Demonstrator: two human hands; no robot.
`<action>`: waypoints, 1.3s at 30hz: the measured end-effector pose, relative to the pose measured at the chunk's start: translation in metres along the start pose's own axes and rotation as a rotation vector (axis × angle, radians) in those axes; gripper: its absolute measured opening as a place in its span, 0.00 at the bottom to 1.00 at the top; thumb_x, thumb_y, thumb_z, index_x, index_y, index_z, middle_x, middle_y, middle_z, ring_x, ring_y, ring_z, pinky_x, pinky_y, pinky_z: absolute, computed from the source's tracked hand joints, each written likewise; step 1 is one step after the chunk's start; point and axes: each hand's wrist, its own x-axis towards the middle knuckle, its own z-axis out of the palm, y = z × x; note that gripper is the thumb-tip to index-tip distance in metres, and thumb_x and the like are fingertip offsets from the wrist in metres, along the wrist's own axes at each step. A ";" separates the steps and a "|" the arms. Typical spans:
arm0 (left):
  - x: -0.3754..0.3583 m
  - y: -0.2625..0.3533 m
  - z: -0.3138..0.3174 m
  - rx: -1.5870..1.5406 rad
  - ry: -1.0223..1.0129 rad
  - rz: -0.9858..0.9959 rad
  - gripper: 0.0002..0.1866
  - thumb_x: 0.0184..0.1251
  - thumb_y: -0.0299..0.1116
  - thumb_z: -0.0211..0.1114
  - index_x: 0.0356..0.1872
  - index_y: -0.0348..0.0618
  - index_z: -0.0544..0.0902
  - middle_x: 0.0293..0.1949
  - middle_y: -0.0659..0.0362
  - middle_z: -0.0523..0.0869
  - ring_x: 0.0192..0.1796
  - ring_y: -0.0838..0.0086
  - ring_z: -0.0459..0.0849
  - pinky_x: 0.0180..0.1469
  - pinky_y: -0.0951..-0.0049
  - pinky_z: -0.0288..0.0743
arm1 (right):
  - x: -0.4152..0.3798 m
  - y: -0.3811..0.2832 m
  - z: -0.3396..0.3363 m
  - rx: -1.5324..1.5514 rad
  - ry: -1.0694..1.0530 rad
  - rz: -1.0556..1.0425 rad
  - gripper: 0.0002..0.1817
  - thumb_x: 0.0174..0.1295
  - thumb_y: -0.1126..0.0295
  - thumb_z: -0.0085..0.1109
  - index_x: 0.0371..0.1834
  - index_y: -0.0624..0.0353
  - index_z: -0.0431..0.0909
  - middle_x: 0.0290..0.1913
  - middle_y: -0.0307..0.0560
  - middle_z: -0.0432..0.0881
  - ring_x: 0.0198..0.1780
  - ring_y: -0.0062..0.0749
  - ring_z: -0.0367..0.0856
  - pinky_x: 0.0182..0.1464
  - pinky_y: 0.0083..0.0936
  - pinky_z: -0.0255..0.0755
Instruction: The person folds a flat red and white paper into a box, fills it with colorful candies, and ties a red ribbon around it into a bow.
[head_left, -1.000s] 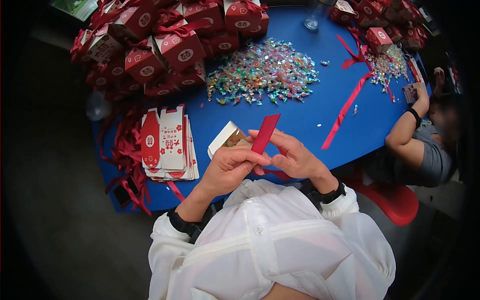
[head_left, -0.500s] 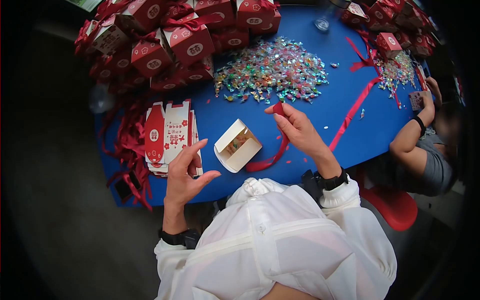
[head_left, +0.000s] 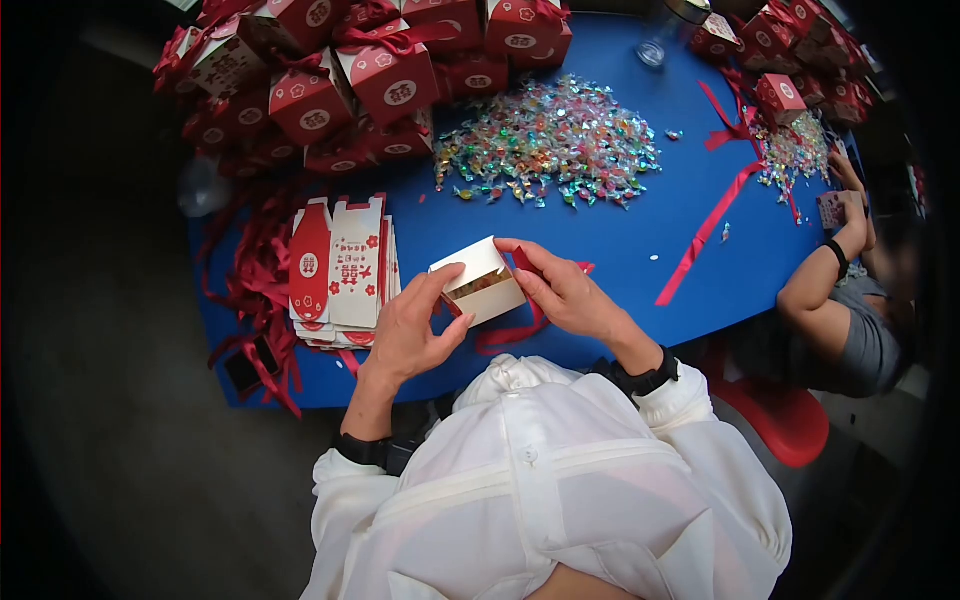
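A small box [head_left: 490,301], its cream inner flaps partly folded over the candies inside, stands on the blue table between my hands. My left hand [head_left: 415,325] holds its left side, thumb at the lower corner and fingers on the upper flap. On the right side, my right hand [head_left: 562,292] grips the box's upper edge with fingers and thumb. A red ribbon [head_left: 512,337] curls beneath and beside the box, partly hidden by my right hand. Left of my left hand lies a stack of flat red-and-white box blanks [head_left: 352,262].
Wrapped candies [head_left: 550,140] are heaped behind the box. Finished red boxes [head_left: 400,90] pile up at the back left, with tangled ribbons [head_left: 262,265] below. Another person [head_left: 815,275] handles a box at the right. A glass jar [head_left: 652,52] stands at the back.
Both hands have closed in on the box, and its upper flap has been folded further over. The ribbon by my right hand has dropped lower.
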 end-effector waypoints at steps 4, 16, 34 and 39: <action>0.000 0.001 0.012 0.098 0.079 -0.031 0.29 0.54 0.33 0.71 0.59 0.46 0.75 0.38 0.54 0.81 0.28 0.70 0.78 0.31 0.71 0.75 | -0.001 0.000 0.004 0.031 0.034 0.014 0.20 0.72 0.73 0.46 0.66 0.61 0.66 0.51 0.55 0.81 0.49 0.38 0.83 0.51 0.29 0.74; 0.003 0.011 0.024 0.436 0.177 -0.015 0.29 0.56 0.36 0.70 0.62 0.51 0.75 0.31 0.56 0.74 0.30 0.65 0.80 0.28 0.65 0.75 | -0.001 -0.008 0.012 -0.180 0.110 -0.038 0.19 0.71 0.74 0.46 0.64 0.63 0.66 0.42 0.62 0.82 0.41 0.55 0.83 0.41 0.36 0.75; 0.019 -0.015 0.047 0.113 0.196 0.277 0.15 0.63 0.35 0.64 0.48 0.41 0.77 0.67 0.43 0.63 0.72 0.43 0.57 0.71 0.46 0.51 | 0.003 0.015 0.022 -0.225 0.170 -0.223 0.22 0.68 0.75 0.50 0.65 0.66 0.65 0.41 0.64 0.81 0.41 0.58 0.82 0.41 0.39 0.75; 0.019 -0.015 0.041 -0.143 0.171 0.225 0.19 0.69 0.36 0.58 0.56 0.41 0.66 0.69 0.44 0.63 0.75 0.43 0.52 0.73 0.42 0.41 | 0.007 0.012 0.021 -0.280 0.115 -0.262 0.20 0.67 0.74 0.51 0.61 0.67 0.67 0.42 0.64 0.81 0.41 0.60 0.81 0.41 0.42 0.75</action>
